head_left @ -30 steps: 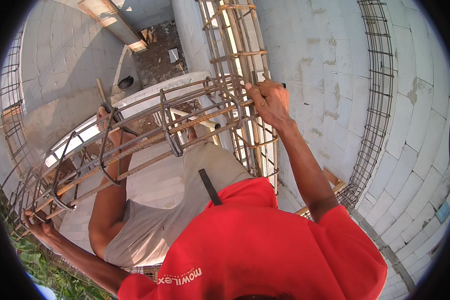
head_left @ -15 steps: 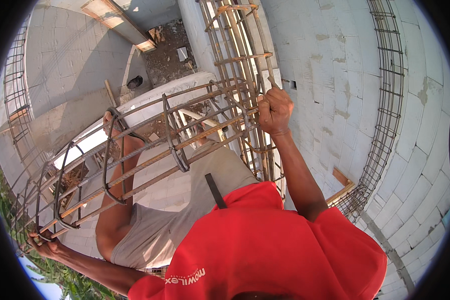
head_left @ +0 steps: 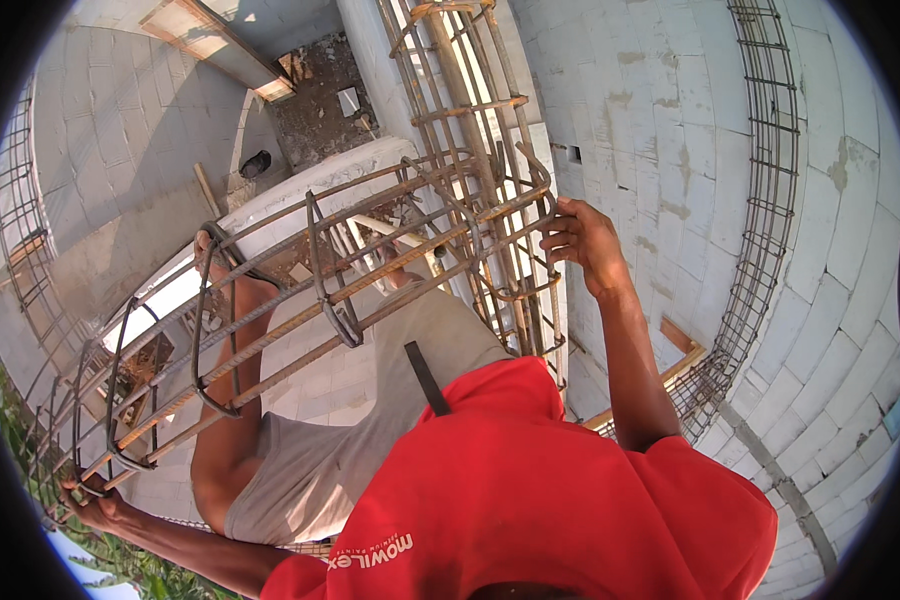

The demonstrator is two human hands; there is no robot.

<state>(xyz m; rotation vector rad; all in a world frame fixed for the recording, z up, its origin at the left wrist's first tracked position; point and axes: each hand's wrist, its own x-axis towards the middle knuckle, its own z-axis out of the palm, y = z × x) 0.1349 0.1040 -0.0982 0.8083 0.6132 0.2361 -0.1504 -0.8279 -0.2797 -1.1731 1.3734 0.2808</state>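
Note:
A long rebar cage (head_left: 251, 318), bars tied with square stirrups, slants across my lap from the lower left up to the right. Its far end overlaps an upright rebar column (head_left: 470, 103). My left hand (head_left: 95, 508) grips the cage's lower left end, fingers partly hidden behind the bars. At the other end, my right hand (head_left: 587, 243) has its fingers apart beside a bent bar end (head_left: 542, 180); its fingertips are close to the steel, and contact is hard to make out.
On the right rises a pale block wall (head_left: 660, 170) with another tall rebar cage (head_left: 770, 170) along it. A wooden frame piece (head_left: 682, 355) sticks out low beside it. Below, at the far left, a dark round object (head_left: 256, 164) lies near a white ledge (head_left: 300, 185). Green plants show at lower left.
My right hand has let go of the bar end and moved down and right, its fist opening. A hooked bar end now shows there. My left hand keeps its grip.

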